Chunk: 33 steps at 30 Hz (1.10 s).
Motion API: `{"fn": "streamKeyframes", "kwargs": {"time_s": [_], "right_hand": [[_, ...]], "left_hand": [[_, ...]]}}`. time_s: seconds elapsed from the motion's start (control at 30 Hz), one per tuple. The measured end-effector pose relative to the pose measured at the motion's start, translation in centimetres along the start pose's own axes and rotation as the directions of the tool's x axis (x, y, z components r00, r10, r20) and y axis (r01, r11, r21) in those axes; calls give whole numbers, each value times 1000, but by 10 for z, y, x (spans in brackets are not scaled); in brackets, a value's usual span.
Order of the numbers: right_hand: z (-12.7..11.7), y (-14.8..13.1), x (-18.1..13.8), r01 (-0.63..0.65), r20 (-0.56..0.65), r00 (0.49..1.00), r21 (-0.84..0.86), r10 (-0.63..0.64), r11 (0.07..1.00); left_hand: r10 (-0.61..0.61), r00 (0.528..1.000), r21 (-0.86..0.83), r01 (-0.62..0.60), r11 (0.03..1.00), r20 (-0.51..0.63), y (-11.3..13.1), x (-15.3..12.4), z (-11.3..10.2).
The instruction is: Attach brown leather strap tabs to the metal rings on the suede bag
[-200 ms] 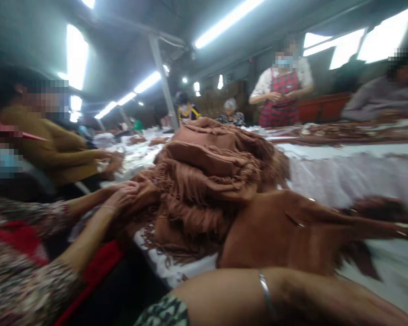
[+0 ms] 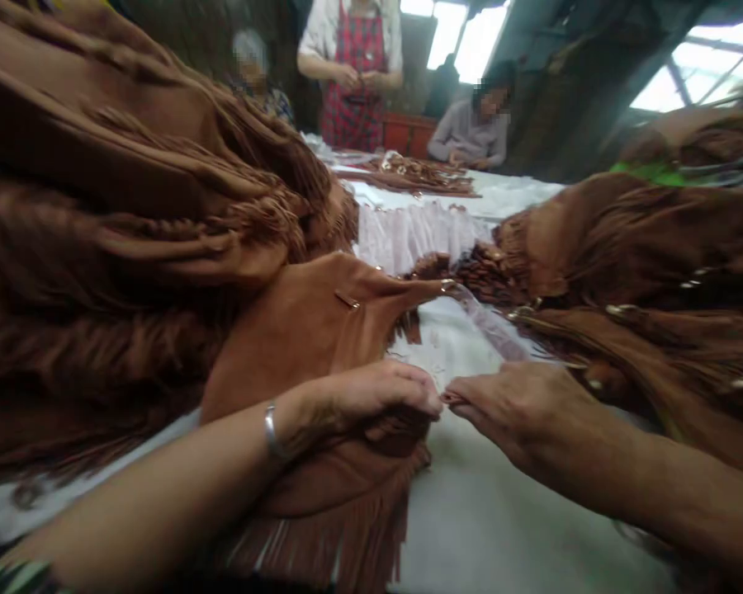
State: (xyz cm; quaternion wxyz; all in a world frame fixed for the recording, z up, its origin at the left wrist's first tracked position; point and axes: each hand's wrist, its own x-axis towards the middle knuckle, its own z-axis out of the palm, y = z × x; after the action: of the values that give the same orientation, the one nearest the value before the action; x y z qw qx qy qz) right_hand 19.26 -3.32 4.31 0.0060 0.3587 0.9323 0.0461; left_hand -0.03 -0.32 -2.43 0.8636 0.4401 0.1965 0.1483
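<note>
A brown suede piece with fringe (image 2: 297,346) lies on the white table (image 2: 501,528) in front of me. My left hand (image 2: 371,400), with a silver bangle at the wrist, rests on it, fingers curled down onto its edge. My right hand (image 2: 513,404) meets the left at the fingertips, pinched on the piece's edge, next to a clear plastic strip (image 2: 489,326) that runs up to the piece's metal-tipped corner. What lies between the fingertips is too small to see.
A tall stack of brown fringed pieces (image 2: 117,223) fills the left. Another heap with metal fittings (image 2: 644,272) lies on the right. White plastic bags (image 2: 409,231) lie beyond. A standing person in a red checked apron (image 2: 359,74) and two seated people work at the far end.
The view has swung right and down from the co-workers on the left to the table. Both my hands have come in and met on the brown piece.
</note>
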Motion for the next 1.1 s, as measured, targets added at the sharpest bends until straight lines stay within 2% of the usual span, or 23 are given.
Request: {"fn": "streamKeyframes", "kwargs": {"time_s": [0.07,0.1,0.2,0.27,0.33,0.47,0.57,0.63,0.73,0.8,0.87,0.97,1.03,1.1], "right_hand": [[2,-1,-3,-51,136,989,-18,53,999],[4,-1,0,-66,185,981,-17,68,998],[12,-1,9,-84,244,966,1,81,996],[17,2,10,-79,240,968,10,75,997],[25,5,7,-70,223,973,21,64,997],[53,8,-2,-79,197,979,148,49,986],[64,10,-7,-34,114,993,179,14,983],[56,12,-8,28,35,999,109,-32,994],[25,13,-8,114,-19,993,-51,-115,992],[3,9,-6,186,51,982,-122,-181,975],[-13,3,-1,267,178,954,-151,-240,952],[-24,-7,10,320,328,910,-162,-255,934],[-25,-11,17,326,362,896,-143,-257,935],[-24,-12,22,328,339,901,-128,-270,936]], "left_hand": [[4,1000,-71,-2,997,21,-6,1,-6],[0,1000,-59,-1,998,-10,-8,2,-6],[5,983,138,21,990,-184,-9,2,0],[58,963,317,29,948,-261,-10,3,2],[108,957,440,23,898,-269,-11,4,2],[135,955,561,38,827,-264,-13,5,2],[132,965,625,40,780,-226,-11,3,3],[131,975,639,15,769,-181,-9,2,3],[113,982,607,0,795,-148,-7,1,1],[72,992,576,3,817,-108,-8,2,0],[31,999,546,-8,837,-32,-9,4,-1],[-7,998,528,-24,849,56,-11,7,-1],[-29,996,487,-18,873,90,-13,7,-2],[-28,992,392,-23,920,124,-15,6,-2]]}}
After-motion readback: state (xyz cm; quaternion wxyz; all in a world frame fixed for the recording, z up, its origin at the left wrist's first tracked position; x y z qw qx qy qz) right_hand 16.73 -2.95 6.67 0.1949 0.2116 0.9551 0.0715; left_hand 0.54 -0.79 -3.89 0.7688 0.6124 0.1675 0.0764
